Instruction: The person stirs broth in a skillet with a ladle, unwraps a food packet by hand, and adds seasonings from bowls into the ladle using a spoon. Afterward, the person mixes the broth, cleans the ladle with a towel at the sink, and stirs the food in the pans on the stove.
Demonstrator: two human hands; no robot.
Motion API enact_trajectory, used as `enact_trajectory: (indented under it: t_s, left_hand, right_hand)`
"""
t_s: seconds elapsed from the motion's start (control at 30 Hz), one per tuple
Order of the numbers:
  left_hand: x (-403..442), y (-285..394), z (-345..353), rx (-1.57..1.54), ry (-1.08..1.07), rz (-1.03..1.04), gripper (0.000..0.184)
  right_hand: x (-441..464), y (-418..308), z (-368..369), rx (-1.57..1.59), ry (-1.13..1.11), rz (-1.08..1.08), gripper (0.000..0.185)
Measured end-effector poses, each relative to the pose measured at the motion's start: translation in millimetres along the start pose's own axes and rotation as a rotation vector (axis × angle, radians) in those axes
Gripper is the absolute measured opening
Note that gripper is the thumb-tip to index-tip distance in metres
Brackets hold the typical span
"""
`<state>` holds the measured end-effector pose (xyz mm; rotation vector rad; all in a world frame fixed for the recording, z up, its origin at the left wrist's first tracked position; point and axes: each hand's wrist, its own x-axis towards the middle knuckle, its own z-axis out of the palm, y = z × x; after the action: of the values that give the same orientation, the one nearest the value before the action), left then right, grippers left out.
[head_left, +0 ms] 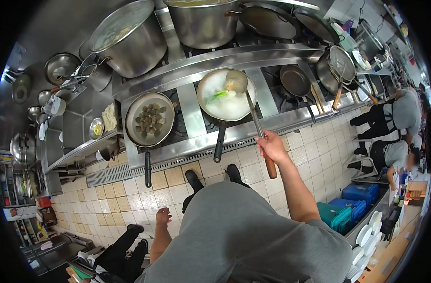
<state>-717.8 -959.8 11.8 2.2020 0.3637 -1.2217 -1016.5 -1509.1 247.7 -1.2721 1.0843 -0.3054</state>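
Observation:
My right hand (272,147) is closed around the long shaft of a ladle (256,115), above its wooden grip end. The ladle's bowl sits in the far right part of a frying pan (218,146) holding cloudy white liquid, with a bright green piece and a small pale piece in it. That pan stands on the middle burner, its black handle towards me. On the burner to the left, a second frying pan (147,175) holds several dark clams (152,120). My left hand (163,215) hangs low at my side, away from the stove, fingers loosely curled and nothing visible in them.
Large stockpots (136,49) stand behind the burners. A small dark pan (293,79) is on the right burner. At left, a small metal bowl (96,128) sits beside a pale cloth (109,117). Other people (390,113) are at the right, another at lower left. Blue bins (359,192) stand behind.

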Motion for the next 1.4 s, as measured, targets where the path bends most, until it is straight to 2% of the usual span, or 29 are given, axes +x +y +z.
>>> enact_trajectory:
  t_s: [0.03, 0.1, 0.13, 0.2, 0.23, 0.3, 0.33, 0.4, 0.53, 0.6, 0.83, 0.9, 0.93, 1.0, 1.03, 1.1, 1.33, 1.4]
  left_hand:
    - [-0.7, -0.6, -0.4, 0.001, 0.0, 0.0, 0.032]
    - [-4.8, -0.3, -0.3, 0.007, 0.003, 0.002, 0.031]
    - [-6.6, 1.3, -0.1, 0.007, 0.003, 0.002, 0.031]
    - [-7.0, 3.6, -0.2, 0.017, 0.003, -0.008, 0.031]
    - [-5.6, 4.6, -0.6, 0.02, 0.001, -0.006, 0.031]
    - [-4.1, 7.9, -1.6, 0.022, -0.004, -0.004, 0.03]
    - [-4.1, 9.9, -1.8, 0.023, -0.003, -0.002, 0.03]
    - [-4.1, 12.4, -1.0, -0.003, -0.003, 0.013, 0.03]
    - [-1.2, 14.4, -0.8, 0.019, -0.004, 0.011, 0.031]
    - [0.8, 12.0, -2.1, 0.041, -0.005, 0.015, 0.031]
    - [6.6, 17.7, -3.6, 0.049, -0.004, 0.011, 0.031]
    - [6.0, 22.9, -4.5, 0.021, -0.009, 0.036, 0.031]
    - [4.5, 25.4, -4.6, 0.022, -0.008, 0.037, 0.031]
    - [3.2, 28.9, -5.6, 0.033, 0.001, 0.051, 0.031]
    - [3.4, 29.9, -5.9, 0.036, 0.003, 0.054, 0.031]
    - [3.2, 30.6, -7.3, 0.035, 0.014, 0.035, 0.031]
    - [7.5, 35.4, -27.0, 0.077, -0.027, 0.056, 0.028]
    - [5.1, 39.8, -31.9, 0.123, -0.028, 0.137, 0.027]
  right_hand:
    - [-3.7, -3.0, 3.1, 0.0, 0.0, 0.0, 0.018]
    - [-12.8, -11.8, 10.5, -0.271, 0.145, -0.09, 0.016]
    - [-9.5, -4.6, 10.0, -0.27, 0.145, -0.09, 0.016]
    - [-3.0, 6.0, 10.3, -0.414, 0.183, -0.256, 0.023]
    - [-4.9, 3.2, 10.2, -0.413, 0.186, -0.255, 0.023]
    - [-10.8, -6.3, 11.1, -0.29, 0.075, -0.073, 0.027]
    - [-9.4, -0.6, 10.0, -0.288, 0.076, -0.074, 0.027]
    - [-9.2, 13.4, 8.7, -0.374, 0.073, -0.22, 0.029]
    - [-20.4, 17.1, 10.8, -0.421, 0.087, -0.331, 0.025]
    - [-23.0, 17.2, 11.6, -0.067, -0.043, -0.065, 0.021]
    - [-26.7, 22.5, 11.0, 0.113, -0.158, 0.041, 0.02]
    - [-29.2, 18.7, 15.7, 0.505, -0.187, 0.115, 0.023]
    - [-29.4, 19.5, 17.3, 0.507, -0.188, 0.114, 0.023]
    - [-28.8, 23.9, 20.2, 0.873, -0.263, 0.213, 0.038]
    - [-26.5, 29.2, 20.2, 0.878, -0.263, 0.211, 0.038]
    - [-20.2, 42.1, 20.5, 1.124, -0.379, 0.248, 0.042]
    - [-13.3, 45.7, 26.5, 1.458, -0.644, 0.211, 0.042]
    - [-14.6, 40.5, 26.2, 1.518, -0.702, 0.234, 0.041]
